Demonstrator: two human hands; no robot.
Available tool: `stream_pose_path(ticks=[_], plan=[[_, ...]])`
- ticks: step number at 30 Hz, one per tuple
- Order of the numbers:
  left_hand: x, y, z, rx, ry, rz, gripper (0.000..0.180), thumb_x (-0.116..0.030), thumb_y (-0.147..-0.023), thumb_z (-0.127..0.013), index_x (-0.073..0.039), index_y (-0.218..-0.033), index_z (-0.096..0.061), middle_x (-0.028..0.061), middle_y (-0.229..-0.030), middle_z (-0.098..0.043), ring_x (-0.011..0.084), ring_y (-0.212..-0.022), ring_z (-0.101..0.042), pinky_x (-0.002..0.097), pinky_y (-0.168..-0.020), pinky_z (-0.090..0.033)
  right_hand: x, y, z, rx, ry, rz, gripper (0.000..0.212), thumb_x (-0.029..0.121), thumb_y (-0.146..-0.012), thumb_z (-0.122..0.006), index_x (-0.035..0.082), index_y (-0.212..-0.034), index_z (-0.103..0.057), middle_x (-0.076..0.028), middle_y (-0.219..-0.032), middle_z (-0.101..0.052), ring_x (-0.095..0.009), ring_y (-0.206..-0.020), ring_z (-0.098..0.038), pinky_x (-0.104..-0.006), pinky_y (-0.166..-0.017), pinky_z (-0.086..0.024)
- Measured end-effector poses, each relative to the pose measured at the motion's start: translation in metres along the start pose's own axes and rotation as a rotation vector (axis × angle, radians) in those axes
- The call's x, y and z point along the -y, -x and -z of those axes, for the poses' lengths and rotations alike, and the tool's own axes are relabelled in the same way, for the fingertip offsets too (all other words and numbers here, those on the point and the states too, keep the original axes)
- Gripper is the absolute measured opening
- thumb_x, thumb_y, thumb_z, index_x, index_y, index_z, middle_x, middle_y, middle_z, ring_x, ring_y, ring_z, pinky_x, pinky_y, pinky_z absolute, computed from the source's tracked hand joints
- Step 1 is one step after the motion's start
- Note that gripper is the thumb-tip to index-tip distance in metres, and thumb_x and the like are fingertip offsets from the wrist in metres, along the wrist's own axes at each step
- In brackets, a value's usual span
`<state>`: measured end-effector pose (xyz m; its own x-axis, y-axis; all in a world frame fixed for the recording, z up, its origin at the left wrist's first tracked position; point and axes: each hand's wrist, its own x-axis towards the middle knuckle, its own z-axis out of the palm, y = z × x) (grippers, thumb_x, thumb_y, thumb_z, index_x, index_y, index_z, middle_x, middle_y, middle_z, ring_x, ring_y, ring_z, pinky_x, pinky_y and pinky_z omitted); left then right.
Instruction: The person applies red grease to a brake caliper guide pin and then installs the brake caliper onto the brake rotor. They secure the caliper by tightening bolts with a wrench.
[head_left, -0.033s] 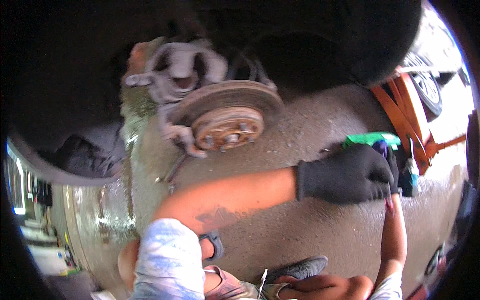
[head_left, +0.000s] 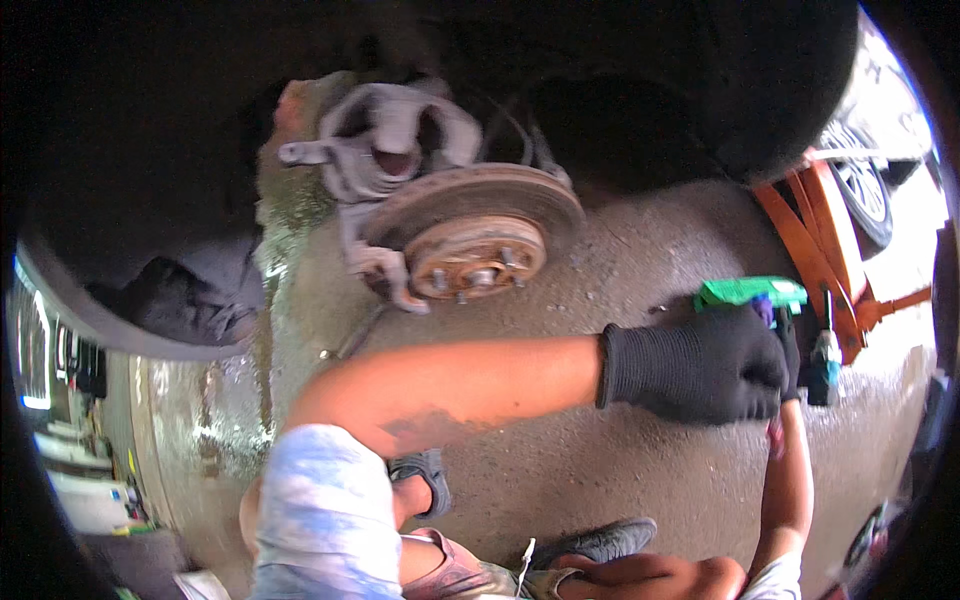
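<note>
My left hand, in a black knit glove, reaches across to the right with its fingers curled in. It meets my right hand, also black-gloved, and covers most of it. What the left fingers close on is hidden, and the right fingers do not show clearly. A small purple thing pokes up between the hands; its kind is unclear. Just beyond them lies a green package on the ground. Right of the hands stands a tool with a teal body and a dark shaft.
Ahead is a rusty brake disc on its hub, with a grey caliper bracket at its upper left. The dark wheel arch hangs above. An orange jack or stand and a spoked wheel are at the far right.
The disc and bracket sit slightly further right in the picture now, as the view has shifted. My hands stay together, a little lower beside the green package.
</note>
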<state>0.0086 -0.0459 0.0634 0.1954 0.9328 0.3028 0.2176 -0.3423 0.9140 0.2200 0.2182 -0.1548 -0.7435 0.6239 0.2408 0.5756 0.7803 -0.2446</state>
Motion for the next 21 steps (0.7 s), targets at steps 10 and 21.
stream_pose_path(ticks=[10,21], plan=[[-0.157,0.157,0.147,-0.079,-0.250,0.213,0.035,-0.023,-0.078,-0.076,-0.003,-0.105,-0.070,0.0115,-0.096,-0.070,0.0207,-0.085,-0.066,0.0313,-0.073,-0.051,0.041,-0.010,0.032,-0.106,0.005,0.065,0.057,0.013,-0.081,-0.065,0.006,-0.134,-0.044,-0.019,-0.120,-0.052,-0.036,-0.110,-0.053,-0.0410,-0.093,-0.043],[-0.073,0.371,0.253,-0.814,-0.169,0.160,0.035,-0.024,-0.087,-0.068,-0.002,-0.115,-0.064,0.0047,-0.098,-0.067,0.0097,-0.077,-0.060,0.0237,-0.069,-0.048,0.284,-0.073,0.110,-0.081,-0.425,0.311,0.046,-0.002,-0.086,-0.054,0.001,-0.131,-0.048,-0.011,-0.124,-0.052,-0.017,-0.100,-0.055,-0.0286,-0.088,-0.045]])
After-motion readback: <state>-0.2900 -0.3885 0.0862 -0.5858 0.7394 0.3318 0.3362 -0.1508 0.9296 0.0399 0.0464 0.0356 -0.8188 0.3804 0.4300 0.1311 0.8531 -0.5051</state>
